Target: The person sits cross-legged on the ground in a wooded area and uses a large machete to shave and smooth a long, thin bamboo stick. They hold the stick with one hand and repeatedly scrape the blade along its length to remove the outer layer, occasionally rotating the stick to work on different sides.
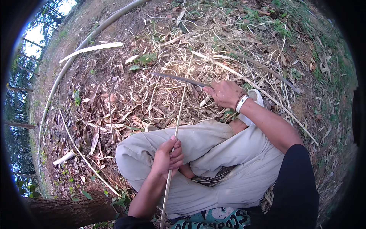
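Observation:
My left hand (pixel 167 157) is closed round a thin pale strip of split bamboo (pixel 177 129), which runs from my lap up and away over the ground litter. In my right hand (pixel 225 94) is the handle of a long dark-bladed knife (pixel 176 78), its blade pointing left. The blade crosses the strip beyond my knees; whether the two touch I cannot tell. The far end of the strip lies over a heap of curled pale shavings (pixel 179 97). My crossed legs in light trousers (pixel 236 160) are beneath both arms.
A long bamboo pole (pixel 66 66) curves along the left side, with a split piece (pixel 95 49) across it. Another pale strip (pixel 85 160) lies left of my knee. Longer strips (pixel 251 82) lie at right. A tree trunk (pixel 72 210) is at lower left, among dry leaves.

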`<state>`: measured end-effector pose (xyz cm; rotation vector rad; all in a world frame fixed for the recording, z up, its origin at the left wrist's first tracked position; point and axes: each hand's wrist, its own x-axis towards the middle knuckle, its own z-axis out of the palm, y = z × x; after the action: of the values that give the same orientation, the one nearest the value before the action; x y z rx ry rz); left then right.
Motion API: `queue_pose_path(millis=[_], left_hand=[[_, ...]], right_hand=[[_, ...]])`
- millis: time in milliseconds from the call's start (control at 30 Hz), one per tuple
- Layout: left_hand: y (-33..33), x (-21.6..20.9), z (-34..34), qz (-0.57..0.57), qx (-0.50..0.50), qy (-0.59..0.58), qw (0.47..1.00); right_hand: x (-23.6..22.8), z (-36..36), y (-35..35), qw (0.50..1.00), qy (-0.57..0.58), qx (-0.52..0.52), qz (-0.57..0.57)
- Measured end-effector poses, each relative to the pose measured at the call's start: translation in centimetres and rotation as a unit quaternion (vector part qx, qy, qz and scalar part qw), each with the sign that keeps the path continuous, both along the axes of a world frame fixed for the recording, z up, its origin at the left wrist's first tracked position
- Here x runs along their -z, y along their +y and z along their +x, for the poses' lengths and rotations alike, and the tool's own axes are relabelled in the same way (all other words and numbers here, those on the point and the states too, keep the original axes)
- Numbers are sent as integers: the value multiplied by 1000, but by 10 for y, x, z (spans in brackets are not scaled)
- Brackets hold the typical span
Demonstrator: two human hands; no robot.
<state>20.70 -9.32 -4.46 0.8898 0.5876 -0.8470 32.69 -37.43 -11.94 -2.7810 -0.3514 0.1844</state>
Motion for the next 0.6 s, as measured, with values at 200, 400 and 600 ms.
queue_pose_path(millis=[200,400,600], left_hand=[[14,-19,-25,48,36,20,998],[22,-29,-39,20,0,49,999],[27,-27,-48,28,-10,42,999]], right_hand=[[37,17,-45,998,-6,5,57],[4,-14,-7,993,-25,-115,-35],[5,-6,-7,999,-3,-40,-15]])
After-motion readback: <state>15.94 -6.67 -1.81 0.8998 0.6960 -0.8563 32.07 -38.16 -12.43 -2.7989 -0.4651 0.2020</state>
